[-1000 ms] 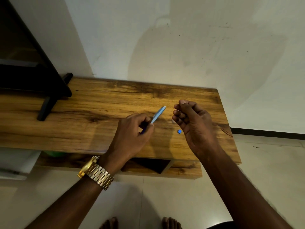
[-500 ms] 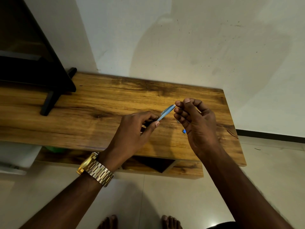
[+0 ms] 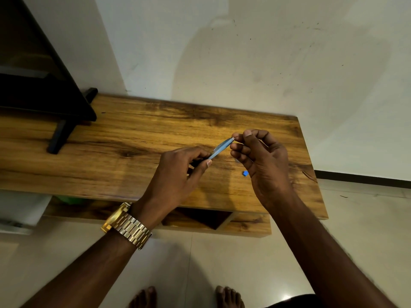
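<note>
Above the table [image 3: 133, 141], between both hands: one blue pen [image 3: 221, 148], held clear of the wood, long axis slanted from lower left to upper right. Its lower end is gripped by the left hand [image 3: 178, 174]; its upper tip is pinched by the right hand [image 3: 264, 165]. One small blue piece [image 3: 245, 173] is laid on the table under the right hand.
</note>
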A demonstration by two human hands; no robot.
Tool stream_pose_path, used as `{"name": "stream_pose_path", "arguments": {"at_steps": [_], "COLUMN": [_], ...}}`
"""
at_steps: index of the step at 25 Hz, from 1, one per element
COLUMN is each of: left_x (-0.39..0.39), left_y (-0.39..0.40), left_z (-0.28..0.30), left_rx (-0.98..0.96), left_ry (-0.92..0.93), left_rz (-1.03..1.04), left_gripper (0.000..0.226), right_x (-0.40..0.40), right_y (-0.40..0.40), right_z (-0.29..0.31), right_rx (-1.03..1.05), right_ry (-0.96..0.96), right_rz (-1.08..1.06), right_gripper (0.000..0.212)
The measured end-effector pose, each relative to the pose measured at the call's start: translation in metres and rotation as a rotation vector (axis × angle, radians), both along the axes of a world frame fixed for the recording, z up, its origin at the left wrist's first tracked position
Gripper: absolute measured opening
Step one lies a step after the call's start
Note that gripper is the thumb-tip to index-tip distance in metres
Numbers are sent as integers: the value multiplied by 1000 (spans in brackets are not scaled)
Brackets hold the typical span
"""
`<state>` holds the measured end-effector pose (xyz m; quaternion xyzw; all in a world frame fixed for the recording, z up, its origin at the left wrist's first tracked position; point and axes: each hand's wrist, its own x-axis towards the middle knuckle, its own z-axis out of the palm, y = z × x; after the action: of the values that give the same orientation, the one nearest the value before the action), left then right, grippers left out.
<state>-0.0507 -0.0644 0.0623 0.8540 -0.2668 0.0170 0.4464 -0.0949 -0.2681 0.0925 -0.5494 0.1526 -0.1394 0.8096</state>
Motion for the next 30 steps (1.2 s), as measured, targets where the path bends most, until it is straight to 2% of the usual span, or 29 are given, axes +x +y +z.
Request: {"name": "stream_pose_path", "arguments": {"at_steps": [3,7,13,15,18,20,22,25,30], "left_x": [0,-1,-4,-5,-5,-5,-3,-1,1], "left_y": [-1,-3,-5,-8,-11,-11,-9,-10,-7], "left_z": [-1,-2,-1,-1,1,3,3,3,3], "left_rx": [10,25,-20,-75,-189,-245,-258,-253,-227], "left_ry": [1,-5,81,138,200,224,230,222,184], "left_rz": [1,1,28,51,88,108,130,157,169], "left_gripper": [23,24,23,22,17,16,17,16,15], "right_x": [0,2,2,4,6,6,7,10,15], "right_y": [-3,-6,-7,-13,-36,-51,-58,-60,-57], "right_z": [-4,-12,-10,-10,-18,-28,-37,-46,-53], "right_rx": [-85,-281,-318,-361,-643,-923,-1111,-1229,-1260], "right_ry": [-23,-20,-7,-4,122,250,342,414,459], "right_rz": [6,15,91,11,-209,-220,-146,-26,-11], "right_gripper": [8,17,25,34,23,14,14,16,12]}}
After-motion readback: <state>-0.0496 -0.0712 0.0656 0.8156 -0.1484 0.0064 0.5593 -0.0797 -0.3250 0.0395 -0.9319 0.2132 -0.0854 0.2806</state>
